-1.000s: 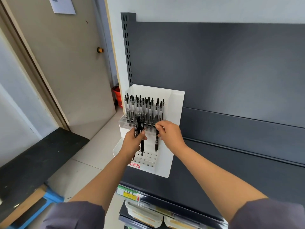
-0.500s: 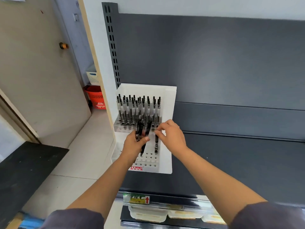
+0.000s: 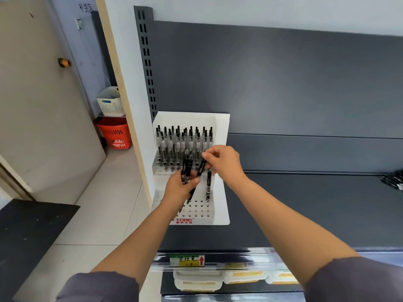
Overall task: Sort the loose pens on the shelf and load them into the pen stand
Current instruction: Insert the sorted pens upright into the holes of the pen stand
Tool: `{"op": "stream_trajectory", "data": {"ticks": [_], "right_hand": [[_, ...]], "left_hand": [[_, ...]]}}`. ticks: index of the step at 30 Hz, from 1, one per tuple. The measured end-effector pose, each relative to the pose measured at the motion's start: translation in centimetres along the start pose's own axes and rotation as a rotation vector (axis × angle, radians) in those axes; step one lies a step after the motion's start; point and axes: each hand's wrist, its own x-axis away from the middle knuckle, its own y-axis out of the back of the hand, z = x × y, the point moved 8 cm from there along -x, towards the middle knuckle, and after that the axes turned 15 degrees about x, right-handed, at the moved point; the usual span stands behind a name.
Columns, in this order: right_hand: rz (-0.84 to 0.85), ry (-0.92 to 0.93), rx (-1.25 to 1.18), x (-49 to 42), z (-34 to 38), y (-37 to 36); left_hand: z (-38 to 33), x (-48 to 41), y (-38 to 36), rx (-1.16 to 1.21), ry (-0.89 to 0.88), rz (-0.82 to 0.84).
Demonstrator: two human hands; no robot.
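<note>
Pens (image 3: 185,140) stand in rows at the back of the white pen stand (image 3: 221,171). One lone pen (image 3: 209,184) stands by itself in a hole on the lower step of the pen stand, toward its right side.

My left hand (image 3: 177,189) is just in front of the pen stand, over its lower step. Its fingers are curled around a small bunch of pens (image 3: 186,168) that point up. My right hand (image 3: 224,162) is over the right side of the pen stand. Its finger and thumb pinch the top of a black pen (image 3: 201,167) that leans from my right hand down to my left. I think my left thumb touches this pen too, but it is hard to see.

The pen stand sits at the left end of a dark shelf (image 3: 305,203). Far to the right of the pen stand, some loose pens (image 3: 392,180) lie on the shelf. To the left of the pen stand, on the floor, is a red basket (image 3: 114,136).
</note>
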Motion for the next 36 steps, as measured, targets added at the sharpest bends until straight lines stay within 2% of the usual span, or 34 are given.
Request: {"op": "stream_trajectory", "data": {"ticks": [5, 14, 17, 22, 30, 36], "right_hand": [[-0.093, 0.063, 0.141, -0.3, 0.0, 1.3], [0.019, 0.121, 0.389, 0.6, -1.0, -1.8], [-0.021, 0.18, 0.546, 0.6, -0.9, -2.2], [-0.072, 0.217, 0.689, 0.1, -1.2, -2.7], [-0.025, 0.189, 0.627, 0.3, -1.6, -2.9], [0.039, 0.193, 0.426, 0.6, 0.8, -2.4]], "left_hand": [[0.1, -0.1, 0.4, 0.122, 0.022, 0.013], [1.1, 0.2, 1.1, -0.022, 0.031, 0.045], [1.2, 0.1, 1.5, -0.049, 0.022, 0.025], [1.2, 0.2, 1.9, 0.043, 0.005, -0.025], [1.5, 0.3, 1.8, 0.037, 0.0, -0.001], [0.7, 0.4, 0.9, 0.059, -0.028, 0.031]]}}
